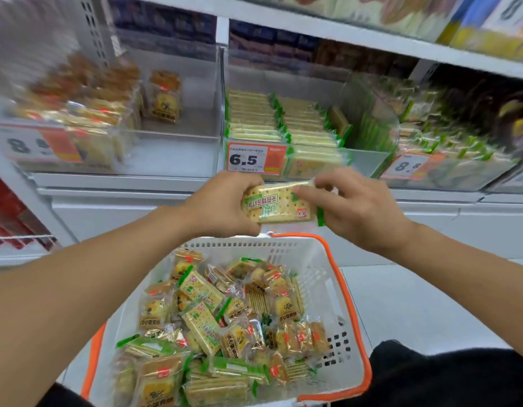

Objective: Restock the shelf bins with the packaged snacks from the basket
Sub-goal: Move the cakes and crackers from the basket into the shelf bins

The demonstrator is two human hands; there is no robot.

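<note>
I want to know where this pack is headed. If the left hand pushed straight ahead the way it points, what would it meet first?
Probably the clear bin with the 6.5 price tag: the left hand, holding the green cracker pack, points at its front; depth is uncertain.

The cracker packet point(279, 204) is showing pale yellow dotted crackers under green-and-white print with a small red logo. The basket point(322, 259) is showing white perforated walls and an orange rim. The price tag point(256, 158) is showing black digits on white beside an orange panel.
</note>
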